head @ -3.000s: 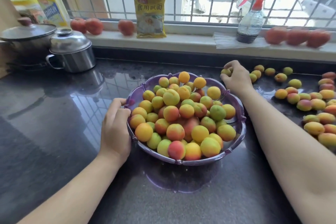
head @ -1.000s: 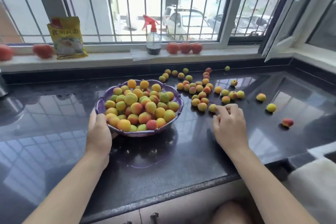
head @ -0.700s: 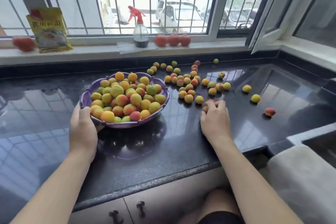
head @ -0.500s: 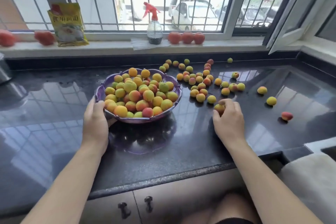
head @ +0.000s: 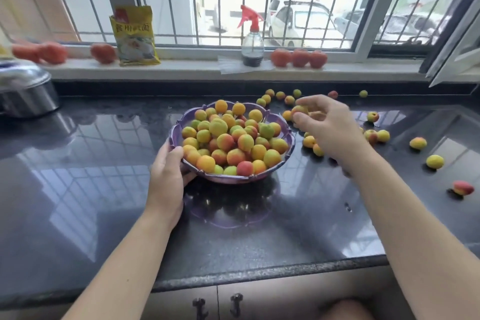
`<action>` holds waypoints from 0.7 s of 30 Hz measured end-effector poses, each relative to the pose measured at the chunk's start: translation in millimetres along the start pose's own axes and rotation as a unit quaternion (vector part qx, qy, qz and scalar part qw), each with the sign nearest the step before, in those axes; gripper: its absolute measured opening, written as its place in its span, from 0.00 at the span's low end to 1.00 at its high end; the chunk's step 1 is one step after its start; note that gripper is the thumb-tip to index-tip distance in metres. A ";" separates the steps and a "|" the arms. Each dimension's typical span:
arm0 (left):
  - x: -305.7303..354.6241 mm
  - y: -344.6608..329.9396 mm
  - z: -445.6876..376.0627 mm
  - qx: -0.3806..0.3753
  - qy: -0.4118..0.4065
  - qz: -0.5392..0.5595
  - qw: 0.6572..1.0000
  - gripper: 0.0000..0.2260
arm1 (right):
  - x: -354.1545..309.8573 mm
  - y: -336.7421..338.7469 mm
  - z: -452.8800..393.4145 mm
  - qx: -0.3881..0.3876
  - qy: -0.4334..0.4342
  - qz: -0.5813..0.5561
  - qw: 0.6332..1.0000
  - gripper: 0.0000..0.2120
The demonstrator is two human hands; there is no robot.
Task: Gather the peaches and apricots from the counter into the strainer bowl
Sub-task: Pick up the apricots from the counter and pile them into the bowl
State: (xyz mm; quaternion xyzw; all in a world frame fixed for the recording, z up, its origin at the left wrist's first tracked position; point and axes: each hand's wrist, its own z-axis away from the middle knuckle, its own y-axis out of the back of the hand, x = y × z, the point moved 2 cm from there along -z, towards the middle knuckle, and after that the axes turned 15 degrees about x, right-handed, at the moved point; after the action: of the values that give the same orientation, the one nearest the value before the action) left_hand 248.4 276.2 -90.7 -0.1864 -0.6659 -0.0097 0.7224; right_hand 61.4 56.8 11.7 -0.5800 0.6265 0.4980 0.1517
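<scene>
The right hand (head: 328, 127) and its forearm covered part of the loose fruit (head: 309, 141) on the counter (head: 104, 189). Heaped fruit hid the strainer bowl (head: 281, 126) interior. The metal pot (head: 24, 91) was cut off at the left edge. The tomatoes (head: 39, 52) at far left were blurred.

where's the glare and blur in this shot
Head view: window glare mirrors across the glossy dark counter, brightest at left; the right hand and its pinched fruit are motion-blurred; the tomatoes at far left smear; wide-angle distortion bends the window frame.
</scene>
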 end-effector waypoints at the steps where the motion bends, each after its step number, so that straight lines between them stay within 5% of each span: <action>1: 0.1 0.3 0.0 -0.003 0.001 0.001 1.000 0.15 | -13.5 -10.2 -8.3 -0.031 0.022 0.013 0.999 0.14; 11: 1.8 2.2 -2.0 -0.014 0.004 0.012 1.000 0.15 | -66.0 -95.7 -26.8 -0.203 0.097 0.114 0.968 0.15; 21: -0.5 3.9 -5.0 -0.010 0.010 0.010 1.000 0.14 | -64.4 -104.1 -18.5 -0.216 0.097 0.146 0.961 0.17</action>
State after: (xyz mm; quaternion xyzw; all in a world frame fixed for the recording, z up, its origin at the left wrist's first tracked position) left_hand 254.2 278.3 -92.4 -0.2006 -0.6566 -0.0109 0.7270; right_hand 178.0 96.7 23.0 -0.5466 0.5937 0.5797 -0.1126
